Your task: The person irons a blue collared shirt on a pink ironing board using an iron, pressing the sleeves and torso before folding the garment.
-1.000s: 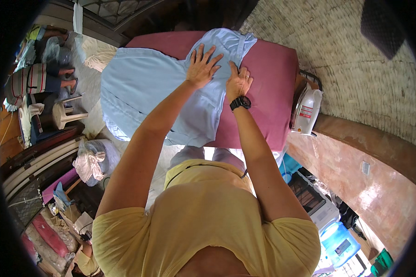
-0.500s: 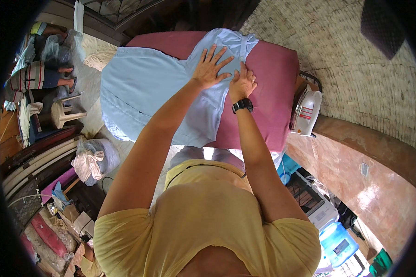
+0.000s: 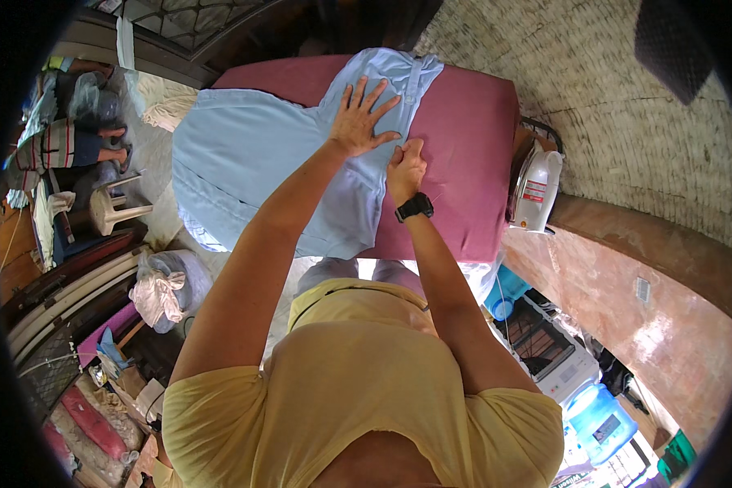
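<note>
A light blue shirt (image 3: 252, 154) lies spread over a padded board with a dark red cover (image 3: 464, 146). Its sleeve with a cuff stretches toward the board's far edge. My left hand (image 3: 359, 120) lies flat on the sleeve, fingers spread. Just to its right, my right hand (image 3: 407, 169), with a black watch on the wrist, has its fingers curled in and closed on the shirt's edge; the fingertips are partly hidden. At the board's right end stands a white iron (image 3: 537, 191), apart from both hands.
On the left are a small beige stool (image 3: 115, 205), a person's legs (image 3: 98, 146) and a plastic bag with cloth (image 3: 167, 289). A dark grille stands behind the board. A woven wall covering (image 3: 618, 114) rises at right, with a blue water container (image 3: 598, 419) below.
My right hand has drawn nearer to me and curled its fingers, which were stretched out on the cloth before. My left hand stays flat on the sleeve. The view has shifted slightly.
</note>
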The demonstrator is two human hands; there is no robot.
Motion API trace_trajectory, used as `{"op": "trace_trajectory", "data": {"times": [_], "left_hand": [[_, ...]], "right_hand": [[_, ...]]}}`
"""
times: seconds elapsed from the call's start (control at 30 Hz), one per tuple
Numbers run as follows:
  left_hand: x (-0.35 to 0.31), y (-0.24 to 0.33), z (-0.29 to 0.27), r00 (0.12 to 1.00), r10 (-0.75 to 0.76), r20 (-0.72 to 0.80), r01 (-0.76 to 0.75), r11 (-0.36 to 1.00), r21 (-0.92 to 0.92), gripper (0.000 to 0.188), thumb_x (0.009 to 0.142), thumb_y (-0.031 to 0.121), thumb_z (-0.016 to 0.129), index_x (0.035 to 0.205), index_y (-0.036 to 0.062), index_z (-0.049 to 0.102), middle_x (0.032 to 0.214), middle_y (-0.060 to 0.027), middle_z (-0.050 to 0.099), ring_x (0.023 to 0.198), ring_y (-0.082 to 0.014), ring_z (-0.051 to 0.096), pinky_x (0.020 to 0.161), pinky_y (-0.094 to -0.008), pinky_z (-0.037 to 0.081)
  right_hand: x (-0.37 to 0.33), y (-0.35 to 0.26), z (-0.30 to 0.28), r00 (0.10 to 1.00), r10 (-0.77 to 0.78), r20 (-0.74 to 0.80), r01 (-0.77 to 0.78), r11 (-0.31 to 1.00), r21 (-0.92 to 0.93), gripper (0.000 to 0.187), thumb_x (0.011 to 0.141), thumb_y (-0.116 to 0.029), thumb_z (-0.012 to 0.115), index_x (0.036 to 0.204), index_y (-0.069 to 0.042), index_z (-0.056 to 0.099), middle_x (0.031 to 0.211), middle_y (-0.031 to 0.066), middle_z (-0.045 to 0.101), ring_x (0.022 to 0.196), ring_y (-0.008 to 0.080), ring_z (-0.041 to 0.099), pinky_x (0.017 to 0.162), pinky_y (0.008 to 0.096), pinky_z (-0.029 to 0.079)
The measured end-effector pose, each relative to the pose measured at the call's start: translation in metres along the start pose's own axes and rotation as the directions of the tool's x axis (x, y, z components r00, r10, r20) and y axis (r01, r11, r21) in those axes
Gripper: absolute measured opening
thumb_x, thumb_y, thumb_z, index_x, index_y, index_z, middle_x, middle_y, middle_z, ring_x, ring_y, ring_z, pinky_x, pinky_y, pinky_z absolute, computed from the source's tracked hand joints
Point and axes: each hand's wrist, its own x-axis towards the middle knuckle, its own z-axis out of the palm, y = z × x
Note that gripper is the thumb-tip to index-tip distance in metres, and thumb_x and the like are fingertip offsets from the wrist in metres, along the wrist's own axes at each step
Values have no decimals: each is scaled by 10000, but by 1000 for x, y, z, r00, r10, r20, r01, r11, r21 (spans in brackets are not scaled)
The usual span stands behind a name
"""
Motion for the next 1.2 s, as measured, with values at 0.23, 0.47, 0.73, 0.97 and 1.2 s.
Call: {"op": "trace_trajectory", "data": {"times": [0.23, 0.47, 0.73, 0.97, 1.2], "left_hand": [[0, 6, -6, 999, 8, -52, -7, 1000, 10, 768, 826, 636, 565, 1458, 246, 367, 1533, -67, 253, 1421, -381, 180, 1137, -572, 190], [-10, 3, 11, 977, 186, 103, -156, 956, -248, 525, 908, 349, 583, 1371, 134, 462, 1420, -68, 392, 1322, -300, 354, 1107, -486, 295], [-27, 30, 1, 983, 174, -55, -179, 979, -97, 513, 951, 336, 540, 1434, 215, 416, 1530, -5, 305, 1409, -316, 255, 1136, -518, 245], [-8, 28, -10, 985, 129, 115, -115, 986, -120, 433, 946, 465, 519, 1356, 326, 528, 1477, 45, 352, 1353, -303, 289, 1103, -514, 258], [55, 5, -25, 791, 25, 611, 188, 941, -282, 388, 945, 570, 450, 1128, 340, 702, 1414, 99, 392, 1323, -279, 265, 1073, -530, 238]], "right_hand": [[-6, -19, -17, 989, -53, 136, 112, 872, -476, 554, 821, -114, 621, 1352, -198, 488, 1032, 112, 597, 917, 343, 615, 698, 477, 476], [-1, -8, -15, 988, -145, 48, 148, 827, -543, 402, 867, -230, 625, 1268, -211, 611, 999, 95, 627, 935, 292, 584, 791, 427, 416], [29, 40, -91, 983, -173, 67, 185, 941, -282, 411, 890, -384, 619, 1225, -147, 601, 1081, 100, 622, 977, 295, 576, 864, 464, 430], [83, 125, -271, 938, 193, -289, -346, 583, -735, 668, 903, -605, 529, 1100, 31, 576, 965, 277, 613, 972, 429, 575, 794, 518, 460], [106, 126, -287, 972, 163, -169, -223, 869, -442, 690, 852, -636, 599, 958, 44, 650, 890, 264, 672, 855, 442, 651, 760, 478, 499]]}}
